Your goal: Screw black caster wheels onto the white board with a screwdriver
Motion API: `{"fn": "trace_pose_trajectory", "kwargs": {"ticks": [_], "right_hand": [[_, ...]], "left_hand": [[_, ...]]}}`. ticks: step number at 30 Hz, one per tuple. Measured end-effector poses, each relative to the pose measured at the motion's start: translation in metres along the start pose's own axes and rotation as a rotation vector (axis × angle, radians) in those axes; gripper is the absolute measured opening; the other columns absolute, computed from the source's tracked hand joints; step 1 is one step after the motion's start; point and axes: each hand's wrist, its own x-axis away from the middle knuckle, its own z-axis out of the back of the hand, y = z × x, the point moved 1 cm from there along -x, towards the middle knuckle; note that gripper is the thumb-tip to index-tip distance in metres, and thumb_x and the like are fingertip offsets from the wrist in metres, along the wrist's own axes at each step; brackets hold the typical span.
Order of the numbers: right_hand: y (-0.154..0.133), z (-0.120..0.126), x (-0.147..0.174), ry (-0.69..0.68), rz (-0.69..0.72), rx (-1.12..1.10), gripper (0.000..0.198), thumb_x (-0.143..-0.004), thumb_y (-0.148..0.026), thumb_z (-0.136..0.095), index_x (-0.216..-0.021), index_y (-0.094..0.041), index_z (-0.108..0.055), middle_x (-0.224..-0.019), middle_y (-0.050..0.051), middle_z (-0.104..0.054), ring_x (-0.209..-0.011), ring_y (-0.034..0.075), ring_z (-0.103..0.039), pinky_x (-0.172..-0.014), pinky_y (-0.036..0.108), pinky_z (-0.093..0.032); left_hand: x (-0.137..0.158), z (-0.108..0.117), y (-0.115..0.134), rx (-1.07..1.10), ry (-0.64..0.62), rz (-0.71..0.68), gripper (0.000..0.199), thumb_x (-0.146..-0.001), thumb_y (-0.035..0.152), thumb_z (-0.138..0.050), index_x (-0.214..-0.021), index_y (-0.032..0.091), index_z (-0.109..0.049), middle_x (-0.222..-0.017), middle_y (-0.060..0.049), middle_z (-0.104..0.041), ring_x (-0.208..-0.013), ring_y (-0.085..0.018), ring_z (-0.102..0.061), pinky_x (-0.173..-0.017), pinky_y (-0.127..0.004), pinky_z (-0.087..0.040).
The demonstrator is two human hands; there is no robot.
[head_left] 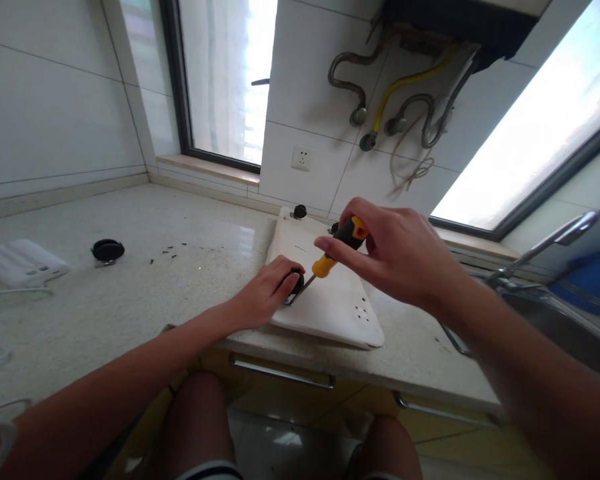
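Observation:
My right hand (387, 250) is wrapped round the yellow and black handle of a screwdriver (337, 248). The shaft slants down to the left, and its tip meets the metal mounting plate of a black caster wheel (295, 283). That caster sits at the near left corner of a white board (325, 303). My left hand (265, 290) grips the caster, fingers over its top. Another caster (299, 211) stands at the board's far left corner, and a third is partly hidden behind my right hand. Screw holes (362, 310) mark the near right corner.
A loose caster (107, 251) and several small screws (167, 253) lie on the countertop (220, 267) to the left. Further left is a white power bank (23, 262) with a cable. A sink (555, 320) with a faucet (545, 247) is at the right. Drawer handles (283, 373) project below the counter edge.

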Motion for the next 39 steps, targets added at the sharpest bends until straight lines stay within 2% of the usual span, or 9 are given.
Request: {"fn": "trace_pose_trajectory", "kwargs": {"ticks": [2, 6, 11, 16, 20, 25, 30, 34, 39], "right_hand": [[-0.002, 0.011, -0.008, -0.165, 0.082, 0.002, 0.050, -0.102, -0.071, -0.059, -0.109, -0.023, -0.071, -0.076, 0.002, -0.070, -0.061, 0.014, -0.055, -0.060, 0.031, -0.032], [-0.002, 0.019, -0.021, -0.237, 0.006, 0.160, 0.069, -0.097, -0.084, -0.057, -0.067, -0.022, -0.061, -0.052, 0.001, -0.052, -0.046, 0.011, -0.037, -0.056, 0.033, -0.025], [0.001, 0.022, -0.030, -0.359, 0.159, 0.029, 0.053, -0.088, -0.068, -0.083, -0.115, -0.026, -0.062, -0.074, -0.003, -0.069, -0.054, 0.012, -0.050, -0.059, 0.030, -0.032], [0.009, 0.023, -0.034, -0.361, 0.041, 0.259, 0.061, -0.090, -0.083, -0.071, -0.077, -0.024, -0.063, -0.054, -0.001, -0.051, -0.048, 0.012, -0.035, -0.059, 0.033, -0.025], [0.007, 0.022, -0.034, -0.414, 0.179, 0.033, 0.064, -0.082, -0.074, -0.087, -0.121, -0.027, -0.067, -0.083, 0.002, -0.074, -0.062, 0.015, -0.054, -0.061, 0.030, -0.033], [0.000, 0.019, -0.034, -0.344, 0.064, 0.216, 0.054, -0.102, -0.073, -0.063, -0.085, -0.022, -0.071, -0.071, 0.002, -0.067, -0.058, 0.013, -0.046, -0.064, 0.033, -0.030], [0.003, 0.021, -0.032, -0.469, 0.155, -0.003, 0.060, -0.083, -0.066, -0.089, -0.124, -0.029, -0.068, -0.096, 0.001, -0.078, -0.068, 0.015, -0.060, -0.064, 0.029, -0.036], [0.003, 0.023, -0.027, -0.333, 0.021, 0.128, 0.047, -0.102, -0.068, -0.066, -0.092, -0.023, -0.070, -0.071, 0.001, -0.067, -0.058, 0.014, -0.050, -0.062, 0.032, -0.031], [-0.001, 0.024, -0.024, -0.515, 0.192, 0.047, 0.061, -0.082, -0.065, -0.090, -0.125, -0.029, -0.065, -0.092, 0.002, -0.076, -0.073, 0.018, -0.064, -0.063, 0.030, -0.038]], "left_hand": [[-0.001, 0.000, -0.001, -0.008, 0.005, -0.005, 0.047, -0.119, 0.056, -0.034, -0.128, 0.022, -0.066, -0.122, -0.013, -0.072, -0.114, -0.028, -0.068, -0.107, -0.049, -0.054], [-0.001, -0.001, -0.003, 0.001, 0.024, -0.022, 0.048, -0.118, 0.057, -0.036, -0.127, 0.022, -0.068, -0.119, -0.012, -0.073, -0.111, -0.028, -0.069, -0.105, -0.048, -0.055], [0.000, -0.002, -0.005, -0.018, 0.035, -0.021, 0.045, -0.118, 0.053, -0.037, -0.128, 0.021, -0.068, -0.120, -0.012, -0.072, -0.113, -0.028, -0.068, -0.109, -0.049, -0.054], [0.000, -0.003, -0.004, -0.018, 0.036, -0.028, 0.045, -0.118, 0.052, -0.037, -0.127, 0.021, -0.068, -0.119, -0.012, -0.074, -0.112, -0.028, -0.069, -0.107, -0.048, -0.056], [0.000, -0.004, -0.005, -0.019, 0.048, -0.021, 0.045, -0.117, 0.052, -0.037, -0.128, 0.022, -0.068, -0.120, -0.012, -0.073, -0.113, -0.028, -0.069, -0.108, -0.048, -0.055], [0.000, -0.003, -0.006, -0.002, 0.035, -0.030, 0.045, -0.118, 0.052, -0.037, -0.127, 0.021, -0.068, -0.117, -0.012, -0.072, -0.111, -0.028, -0.069, -0.105, -0.048, -0.054], [0.000, -0.004, -0.007, -0.011, 0.036, -0.029, 0.044, -0.118, 0.052, -0.037, -0.128, 0.021, -0.067, -0.121, -0.012, -0.071, -0.113, -0.029, -0.069, -0.109, -0.049, -0.053], [0.000, -0.005, -0.008, -0.004, 0.036, -0.031, 0.045, -0.119, 0.052, -0.037, -0.128, 0.020, -0.067, -0.118, -0.011, -0.071, -0.112, -0.028, -0.068, -0.107, -0.047, -0.053], [0.000, -0.004, -0.007, -0.005, 0.047, -0.034, 0.046, -0.118, 0.054, -0.037, -0.127, 0.020, -0.068, -0.115, -0.010, -0.071, -0.108, -0.028, -0.069, -0.105, -0.046, -0.054]]}}
